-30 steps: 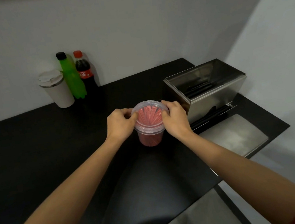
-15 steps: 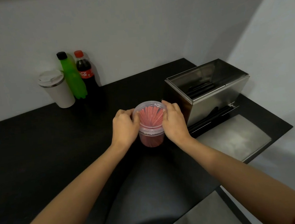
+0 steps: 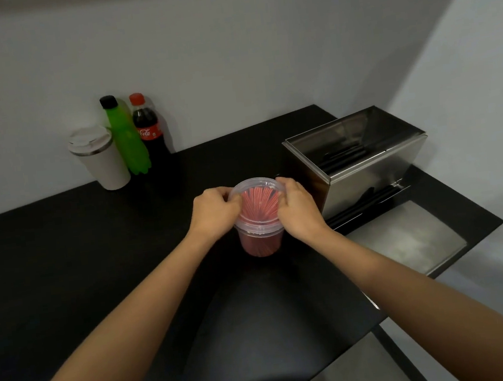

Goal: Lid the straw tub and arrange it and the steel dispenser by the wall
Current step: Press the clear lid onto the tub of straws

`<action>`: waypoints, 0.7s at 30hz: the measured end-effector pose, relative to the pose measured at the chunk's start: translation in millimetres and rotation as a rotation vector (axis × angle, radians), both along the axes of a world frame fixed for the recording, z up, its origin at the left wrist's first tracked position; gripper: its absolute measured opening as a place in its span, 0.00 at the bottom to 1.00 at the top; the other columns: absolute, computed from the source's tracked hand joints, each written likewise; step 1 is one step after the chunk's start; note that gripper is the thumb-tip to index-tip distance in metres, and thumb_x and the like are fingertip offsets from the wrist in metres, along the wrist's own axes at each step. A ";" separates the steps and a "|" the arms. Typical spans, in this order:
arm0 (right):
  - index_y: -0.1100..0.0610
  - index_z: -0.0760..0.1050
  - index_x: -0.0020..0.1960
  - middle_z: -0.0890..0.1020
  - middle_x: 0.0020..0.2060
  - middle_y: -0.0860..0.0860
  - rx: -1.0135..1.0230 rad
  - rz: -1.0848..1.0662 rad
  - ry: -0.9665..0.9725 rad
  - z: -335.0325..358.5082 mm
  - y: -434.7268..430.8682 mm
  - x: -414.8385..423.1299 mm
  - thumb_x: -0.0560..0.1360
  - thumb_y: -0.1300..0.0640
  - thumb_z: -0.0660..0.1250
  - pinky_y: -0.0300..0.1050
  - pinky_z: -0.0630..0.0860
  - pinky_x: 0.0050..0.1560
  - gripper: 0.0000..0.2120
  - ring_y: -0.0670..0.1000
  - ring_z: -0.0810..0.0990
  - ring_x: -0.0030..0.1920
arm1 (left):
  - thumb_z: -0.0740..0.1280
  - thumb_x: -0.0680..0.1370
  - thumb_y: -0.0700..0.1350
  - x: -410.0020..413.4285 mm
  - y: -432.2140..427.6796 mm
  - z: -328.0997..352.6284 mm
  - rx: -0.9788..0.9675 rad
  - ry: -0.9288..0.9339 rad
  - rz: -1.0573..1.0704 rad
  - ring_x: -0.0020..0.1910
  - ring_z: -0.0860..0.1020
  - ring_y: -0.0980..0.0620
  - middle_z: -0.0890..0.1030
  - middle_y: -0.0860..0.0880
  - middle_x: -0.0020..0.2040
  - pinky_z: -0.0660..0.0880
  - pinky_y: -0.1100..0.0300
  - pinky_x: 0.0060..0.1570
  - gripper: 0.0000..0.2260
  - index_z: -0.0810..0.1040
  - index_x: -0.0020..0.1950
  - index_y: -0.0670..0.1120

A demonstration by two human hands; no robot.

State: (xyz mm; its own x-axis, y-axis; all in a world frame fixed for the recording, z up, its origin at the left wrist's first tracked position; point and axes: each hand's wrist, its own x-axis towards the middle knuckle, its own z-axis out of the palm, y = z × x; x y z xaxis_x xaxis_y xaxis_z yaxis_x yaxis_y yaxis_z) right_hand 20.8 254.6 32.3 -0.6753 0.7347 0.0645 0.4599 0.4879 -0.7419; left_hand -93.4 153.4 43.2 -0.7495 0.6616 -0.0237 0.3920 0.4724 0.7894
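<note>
A clear round straw tub full of red straws stands in the middle of the black table. A clear lid lies on its rim. My left hand grips the lid's left edge and my right hand grips its right edge, fingers curled over the rim. The steel dispenser stands just right of the tub, its top open, with black straws showing inside and in its front slot.
By the back wall at the left stand a white travel cup, a green bottle and a cola bottle. A flat steel lid lies at the table's right front edge. A wall rises on the right.
Both hands stay on the lid's rim; the fingers have shifted slightly along its edge. The tub has not moved on the table.
</note>
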 end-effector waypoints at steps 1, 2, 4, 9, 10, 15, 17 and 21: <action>0.58 0.61 0.72 0.69 0.68 0.56 -0.032 0.010 -0.010 1.5 2.8 -1.5 0.80 0.60 0.53 0.46 0.69 0.66 0.20 0.53 0.70 0.67 | 0.62 0.79 0.46 -3.1 3.4 2.1 -0.009 -0.018 0.009 0.37 0.77 0.60 0.78 0.52 0.43 0.71 0.68 0.34 0.14 0.76 0.62 0.44; 0.57 0.62 0.72 0.69 0.68 0.56 -0.068 0.018 -0.019 3.4 5.3 -3.3 0.80 0.59 0.53 0.46 0.70 0.64 0.20 0.53 0.71 0.66 | 0.62 0.79 0.47 -6.4 7.4 4.0 -0.023 -0.038 0.023 0.37 0.76 0.59 0.78 0.52 0.42 0.71 0.67 0.34 0.13 0.78 0.60 0.44; 0.56 0.64 0.71 0.72 0.65 0.55 -0.148 0.021 -0.026 7.6 9.2 -8.2 0.80 0.57 0.54 0.44 0.72 0.57 0.19 0.51 0.75 0.61 | 0.61 0.79 0.51 -11.3 17.0 7.1 -0.068 -0.097 0.053 0.35 0.76 0.57 0.78 0.50 0.37 0.72 0.64 0.35 0.14 0.80 0.51 0.42; 0.58 0.75 0.50 0.78 0.41 0.51 -0.258 -0.020 0.005 8.4 15.4 -24.1 0.81 0.50 0.52 0.43 0.71 0.45 0.17 0.49 0.77 0.43 | 0.60 0.78 0.59 -18.8 38.6 4.4 -0.147 -0.126 0.073 0.29 0.74 0.53 0.74 0.50 0.29 0.71 0.61 0.35 0.22 0.74 0.32 0.45; 0.57 0.74 0.42 0.75 0.34 0.50 -0.276 -0.060 0.017 6.8 16.2 -27.2 0.81 0.49 0.52 0.41 0.69 0.40 0.18 0.47 0.74 0.37 | 0.61 0.77 0.60 -19.7 40.4 2.4 -0.159 -0.137 0.074 0.31 0.75 0.52 0.75 0.49 0.31 0.73 0.60 0.37 0.21 0.76 0.35 0.44; 0.62 0.75 0.57 0.79 0.51 0.58 -0.204 -0.157 -0.066 1.2 15.7 -36.9 0.81 0.49 0.49 0.51 0.74 0.55 0.22 0.55 0.79 0.52 | 0.62 0.76 0.62 -18.3 40.2 -5.3 -0.148 -0.082 0.092 0.29 0.73 0.53 0.73 0.50 0.28 0.69 0.61 0.33 0.22 0.74 0.32 0.46; 0.62 0.74 0.59 0.78 0.55 0.59 -0.183 -0.164 -0.081 0.9 14.8 -36.5 0.81 0.48 0.49 0.53 0.74 0.58 0.23 0.56 0.78 0.55 | 0.62 0.75 0.62 -16.6 39.9 -6.2 -0.140 -0.055 0.098 0.27 0.72 0.53 0.72 0.50 0.27 0.68 0.62 0.31 0.23 0.73 0.31 0.46; 0.61 0.75 0.59 0.79 0.55 0.59 -0.156 -0.171 -0.079 -0.1 15.6 -36.8 0.81 0.48 0.49 0.53 0.75 0.56 0.22 0.56 0.78 0.54 | 0.62 0.75 0.63 -14.2 39.6 -6.9 -0.125 -0.038 0.129 0.29 0.74 0.53 0.75 0.49 0.29 0.70 0.62 0.31 0.23 0.76 0.33 0.45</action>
State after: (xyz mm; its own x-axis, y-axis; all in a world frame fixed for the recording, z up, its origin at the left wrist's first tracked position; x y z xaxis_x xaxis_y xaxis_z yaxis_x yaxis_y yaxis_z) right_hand -16.0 270.2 32.2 -0.5386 0.8357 -0.1071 0.5854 0.2798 -0.7609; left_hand -107.6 193.0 36.3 -0.8251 0.5499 -0.1296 0.2926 0.6121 0.7347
